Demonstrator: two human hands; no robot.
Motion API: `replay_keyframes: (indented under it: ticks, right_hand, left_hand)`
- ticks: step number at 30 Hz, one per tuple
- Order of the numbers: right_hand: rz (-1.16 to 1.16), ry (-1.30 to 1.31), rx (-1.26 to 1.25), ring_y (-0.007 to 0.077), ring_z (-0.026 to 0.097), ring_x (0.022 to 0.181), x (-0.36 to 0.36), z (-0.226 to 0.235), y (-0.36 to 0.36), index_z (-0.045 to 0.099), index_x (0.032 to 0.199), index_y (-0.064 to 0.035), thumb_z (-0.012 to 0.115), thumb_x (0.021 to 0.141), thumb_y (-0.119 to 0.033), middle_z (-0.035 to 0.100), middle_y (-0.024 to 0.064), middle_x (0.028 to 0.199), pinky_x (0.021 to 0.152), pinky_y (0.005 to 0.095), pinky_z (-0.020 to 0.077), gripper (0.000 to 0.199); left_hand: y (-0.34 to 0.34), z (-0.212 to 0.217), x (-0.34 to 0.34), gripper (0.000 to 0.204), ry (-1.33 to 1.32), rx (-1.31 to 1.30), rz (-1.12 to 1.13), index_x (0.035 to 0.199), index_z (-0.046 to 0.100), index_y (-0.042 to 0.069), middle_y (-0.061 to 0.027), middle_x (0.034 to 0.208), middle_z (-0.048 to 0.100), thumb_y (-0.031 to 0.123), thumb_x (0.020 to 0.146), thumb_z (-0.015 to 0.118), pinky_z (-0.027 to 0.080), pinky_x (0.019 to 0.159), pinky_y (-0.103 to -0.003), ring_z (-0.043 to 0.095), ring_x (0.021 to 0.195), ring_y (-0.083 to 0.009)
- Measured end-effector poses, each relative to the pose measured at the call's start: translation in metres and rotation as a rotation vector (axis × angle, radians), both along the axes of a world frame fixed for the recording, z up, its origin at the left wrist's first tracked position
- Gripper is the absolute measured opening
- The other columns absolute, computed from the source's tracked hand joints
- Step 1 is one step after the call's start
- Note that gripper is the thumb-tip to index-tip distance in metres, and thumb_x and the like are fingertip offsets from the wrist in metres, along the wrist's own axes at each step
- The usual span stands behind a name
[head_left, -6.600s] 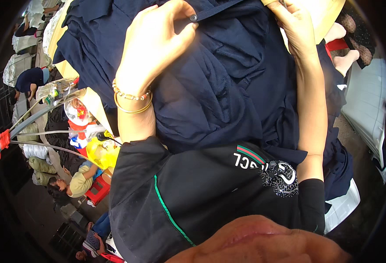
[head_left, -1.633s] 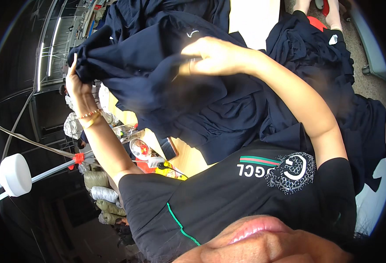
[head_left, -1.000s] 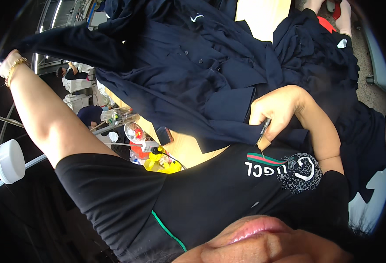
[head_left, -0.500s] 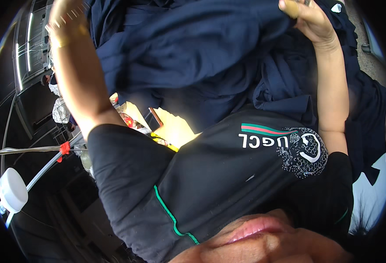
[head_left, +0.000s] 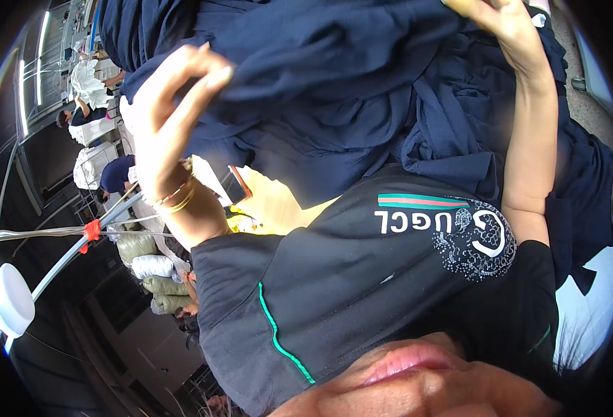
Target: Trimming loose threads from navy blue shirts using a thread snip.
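Observation:
A large heap of dark navy cloth (head_left: 334, 90) spreads across the upper middle in loose folds and hangs down in front of my black shirt. My left hand (head_left: 174, 104) is in front of the cloth's left part, slightly blurred, its thumb and fingers curved but apart, with nothing seen between them. Yellow bangles (head_left: 178, 198) circle that wrist. At the top right my right hand (head_left: 501, 24) pinches the cloth's upper edge; one finger wears a yellowish cover (head_left: 463, 8). The top edge of the picture cuts off part of this hand.
A pale yellow surface (head_left: 278, 201) with a brown-edged object (head_left: 240, 182) lies below the cloth. At left are a white round lamp-like fitting (head_left: 12, 300) and a pole tied with red (head_left: 91, 233). Beyond, people (head_left: 117, 174) sit among white bundles, near large thread-like rolls (head_left: 152, 267).
My left hand has come down and right from the top edge, now bent at the wrist in front of the cloth. The raised cloth has sunk slightly on the left. My right hand has shifted little.

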State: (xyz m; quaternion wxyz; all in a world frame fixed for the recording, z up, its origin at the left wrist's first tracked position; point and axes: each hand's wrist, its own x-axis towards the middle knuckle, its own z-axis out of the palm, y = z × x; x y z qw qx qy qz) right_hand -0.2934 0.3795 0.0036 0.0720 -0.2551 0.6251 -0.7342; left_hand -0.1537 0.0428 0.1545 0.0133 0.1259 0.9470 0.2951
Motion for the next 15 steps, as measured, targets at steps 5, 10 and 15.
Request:
replay_keyframes:
  ticks: [5,10,15]
  right_hand:
    - [1.018,0.313,-0.186,0.0184,0.063,0.064,-0.012,-0.013,0.021,0.081,0.094,-0.0036,0.092,0.073,-0.026,0.065,0.0071,0.07,0.058,0.0292,0.0474,0.033]
    - [0.623,0.081,0.278,0.0123,0.061,0.061,0.003,-0.003,0.007,0.08,0.096,-0.0035,0.085,0.08,-0.022,0.066,0.0008,0.071,0.057,0.0235,0.0446,0.025]
    - [0.255,-0.069,0.141,0.0029,0.051,0.07,0.009,-0.006,-0.012,0.072,0.114,0.0019,0.082,0.088,-0.008,0.064,-0.0042,0.081,0.064,0.0194,0.042,0.029]
  left_hand:
    - [-0.02,0.028,0.008,0.015,-0.695,0.383,-0.71,0.094,0.073,-0.002,-0.0123,0.087,0.07,0.006,0.096,0.061,0.054,0.078,-0.038,0.068,0.078,-0.0246]
    - [-0.004,0.009,0.02,0.021,-0.713,0.252,-0.323,0.097,0.074,-0.005,-0.0177,0.092,0.074,0.013,0.092,0.064,0.053,0.071,-0.034,0.07,0.079,-0.024]
    - [0.043,-0.02,0.017,0.02,-0.275,0.221,0.217,0.106,0.073,-0.002,-0.004,0.094,0.069,0.013,0.094,0.072,0.047,0.069,-0.024,0.058,0.074,-0.009]
